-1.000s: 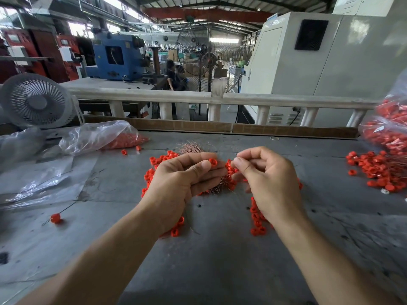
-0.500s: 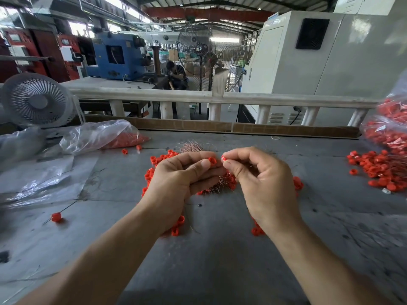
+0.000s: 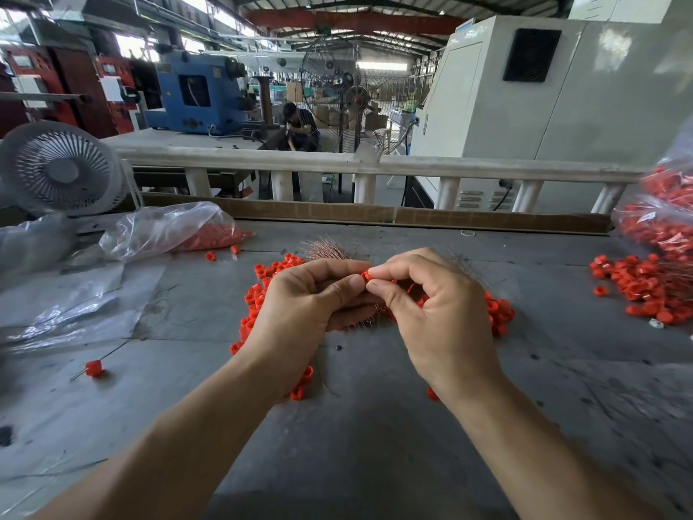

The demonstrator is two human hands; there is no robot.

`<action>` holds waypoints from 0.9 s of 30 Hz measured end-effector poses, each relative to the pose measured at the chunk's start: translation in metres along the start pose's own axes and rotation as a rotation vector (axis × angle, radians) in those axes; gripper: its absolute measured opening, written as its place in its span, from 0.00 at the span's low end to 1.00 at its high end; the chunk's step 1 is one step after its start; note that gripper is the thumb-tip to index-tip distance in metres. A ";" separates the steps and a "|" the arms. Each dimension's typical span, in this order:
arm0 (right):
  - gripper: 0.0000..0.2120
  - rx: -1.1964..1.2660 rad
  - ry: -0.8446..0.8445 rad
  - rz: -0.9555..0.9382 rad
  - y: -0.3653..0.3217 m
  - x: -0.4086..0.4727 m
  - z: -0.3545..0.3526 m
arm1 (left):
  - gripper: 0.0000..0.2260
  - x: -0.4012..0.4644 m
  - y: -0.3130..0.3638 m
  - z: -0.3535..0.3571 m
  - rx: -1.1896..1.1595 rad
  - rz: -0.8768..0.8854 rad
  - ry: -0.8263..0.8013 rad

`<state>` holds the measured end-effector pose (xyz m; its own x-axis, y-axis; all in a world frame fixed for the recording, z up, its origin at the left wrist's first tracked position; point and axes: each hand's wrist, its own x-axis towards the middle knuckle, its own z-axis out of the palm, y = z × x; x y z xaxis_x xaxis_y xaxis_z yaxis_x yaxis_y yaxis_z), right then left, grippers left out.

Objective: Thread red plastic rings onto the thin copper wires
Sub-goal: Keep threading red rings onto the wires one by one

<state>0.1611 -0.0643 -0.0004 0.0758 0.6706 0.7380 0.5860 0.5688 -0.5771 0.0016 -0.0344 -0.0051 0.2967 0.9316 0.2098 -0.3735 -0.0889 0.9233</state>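
Note:
My left hand (image 3: 307,305) and my right hand (image 3: 438,309) meet over the middle of the grey table. Between thumb and forefinger my right hand pinches a small red plastic ring (image 3: 366,275), pressed against my left thumb tip. My left hand's fingers curl round a bundle of thin copper wires (image 3: 326,251), whose ends fan out behind it. The wire tip at the ring is too fine to make out. A heap of loose red rings (image 3: 258,290) lies under and around both hands.
A second ring heap (image 3: 645,290) lies at the right, by a full plastic bag (image 3: 667,227). Another bag of rings (image 3: 172,230) and a white fan (image 3: 62,168) stand at the left. One ring on a wire (image 3: 93,367) lies near left. A cardboard strip (image 3: 375,213) edges the table's back.
My right hand has moved left with a ring in its fingertips until it met my left thumb. My left hand has stayed in place with the wires.

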 end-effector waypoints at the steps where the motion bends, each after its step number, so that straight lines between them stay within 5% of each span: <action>1: 0.04 0.004 -0.004 -0.003 0.001 0.000 0.000 | 0.09 0.000 0.000 0.000 0.003 0.001 0.004; 20: 0.06 -0.015 -0.017 0.007 0.003 -0.002 0.000 | 0.07 0.000 -0.004 0.002 0.234 0.118 0.061; 27: 0.06 -0.046 -0.015 -0.053 0.003 -0.003 0.001 | 0.06 -0.001 -0.003 0.001 0.153 0.065 0.080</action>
<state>0.1615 -0.0642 -0.0047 0.0322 0.6472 0.7616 0.6255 0.5813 -0.5204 0.0036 -0.0352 -0.0071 0.2030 0.9467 0.2503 -0.2498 -0.1971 0.9480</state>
